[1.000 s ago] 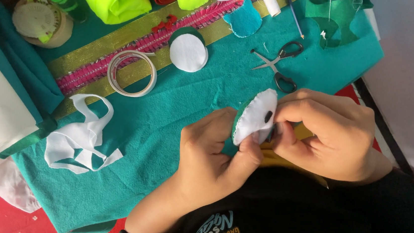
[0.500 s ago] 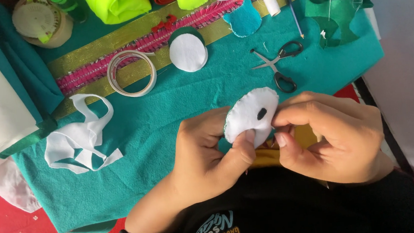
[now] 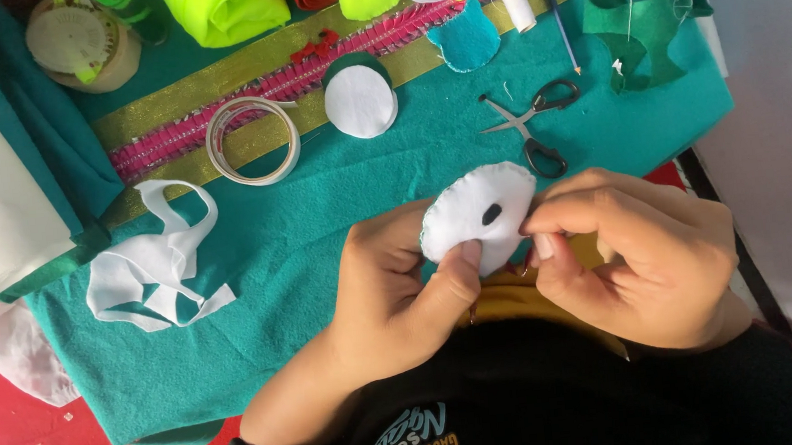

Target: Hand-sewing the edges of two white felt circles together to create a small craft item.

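Note:
A white felt disc (image 3: pixel 476 211) with a stitched rim and a small black oval on its face is held up between both hands over the teal cloth (image 3: pixel 319 220). My left hand (image 3: pixel 392 285) pinches its lower edge with thumb and fingers. At the disc's right edge, my right hand (image 3: pixel 632 245) pinches with its fingertips. Whether a needle or thread sits in those fingers is too small to tell.
Black-handled scissors (image 3: pixel 531 125) lie just beyond the hands. Further back are a white felt circle (image 3: pixel 360 102), a tape roll (image 3: pixel 252 140), a pink and gold trim band (image 3: pixel 215 124), green felt scraps (image 3: pixel 646 24), a pencil (image 3: pixel 554 8), neon fabric rolls (image 3: pixel 229 3). White strips (image 3: pixel 156 263) lie left.
The disc has turned and risen so its face with the black oval now points at the camera. My right fingers have shifted to its right rim.

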